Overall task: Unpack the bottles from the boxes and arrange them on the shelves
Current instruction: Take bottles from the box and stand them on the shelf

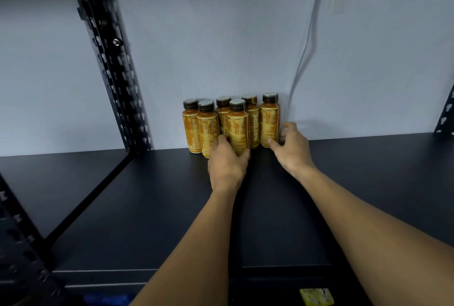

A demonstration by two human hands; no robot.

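Amber bottles [206, 128] stand bunched just beyond both hands at the shelf [147, 195] back by the wall [221, 35], left hand [227, 162] wrapped round the front bottle [237, 126], right hand [293, 146] curled on the end bottle [269, 121], likely squaring rows

Lighting dim, cool and even. Soft shadow falls on the pale grey wall [221, 35] right of the 6 amber black-capped bottles [237, 124]. Black perforated steel uprights [115, 79] blurred, bowed by wide-angle distortion.
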